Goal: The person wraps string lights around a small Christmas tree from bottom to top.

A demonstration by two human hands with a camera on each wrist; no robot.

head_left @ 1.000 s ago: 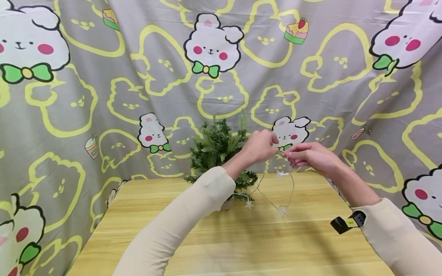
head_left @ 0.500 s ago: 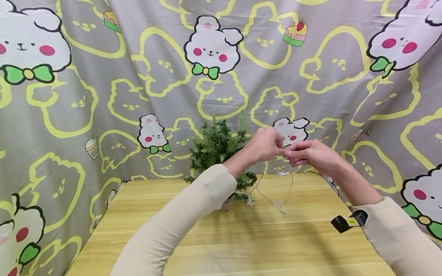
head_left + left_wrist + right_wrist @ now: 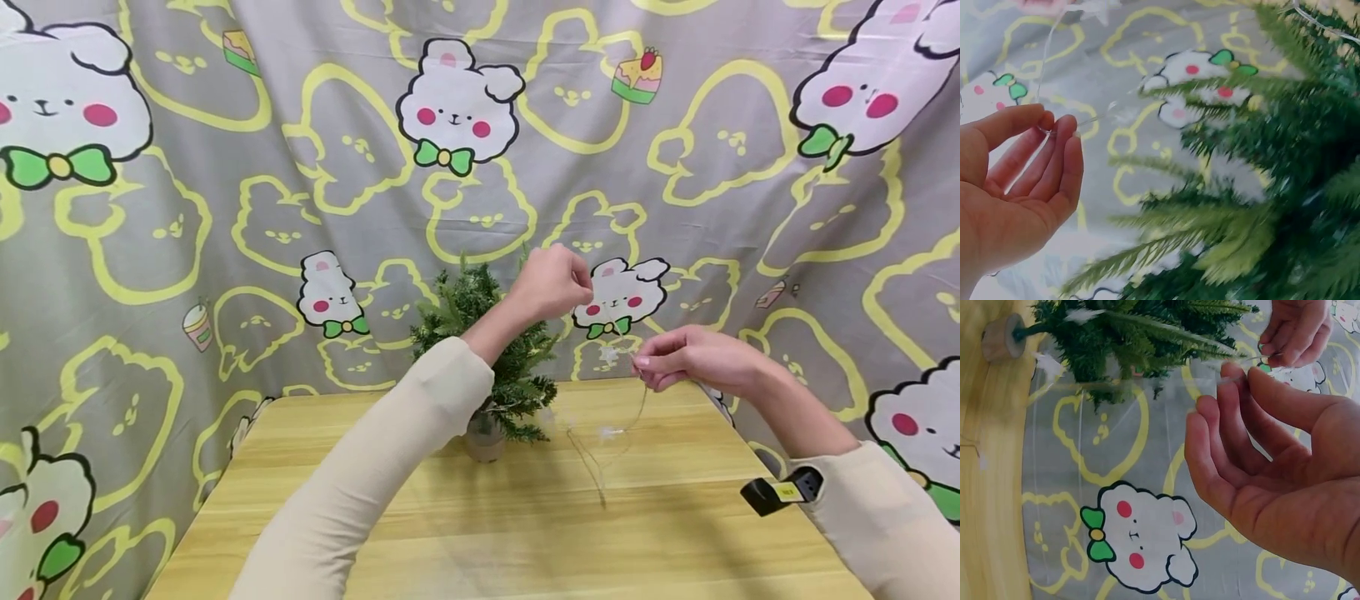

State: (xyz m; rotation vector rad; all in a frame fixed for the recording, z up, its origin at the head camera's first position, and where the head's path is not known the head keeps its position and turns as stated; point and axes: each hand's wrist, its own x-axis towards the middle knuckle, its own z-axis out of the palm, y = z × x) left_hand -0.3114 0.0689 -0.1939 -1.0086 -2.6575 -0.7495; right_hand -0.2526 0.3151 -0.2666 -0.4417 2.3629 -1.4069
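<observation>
A string of star-shaped lights (image 3: 609, 355) on thin wire runs between my hands. My left hand (image 3: 555, 282) is raised beside the upper part of a small artificial Christmas tree (image 3: 517, 358). Between its thumb and fingertips it pinches the wire, as the left wrist view shows for the same hand (image 3: 1029, 169). Lower and to the right, my right hand (image 3: 697, 360) pinches another stretch of wire, also seen in the right wrist view with that hand (image 3: 1272, 456). A clear star (image 3: 611, 432) dangles below the hands, and loose wire hangs down toward the table.
The tree stands on a round wooden base (image 3: 486, 448) on a wood-grain table (image 3: 420, 533). Behind and at both sides hangs a grey curtain (image 3: 480, 200) printed with rabbits. A black strap device (image 3: 780, 492) sits at my right wrist.
My hands, fingertips nearly touching half a second ago, have moved apart. The left went up and left, the right down and right, with wire and a star between them. The tree stays put.
</observation>
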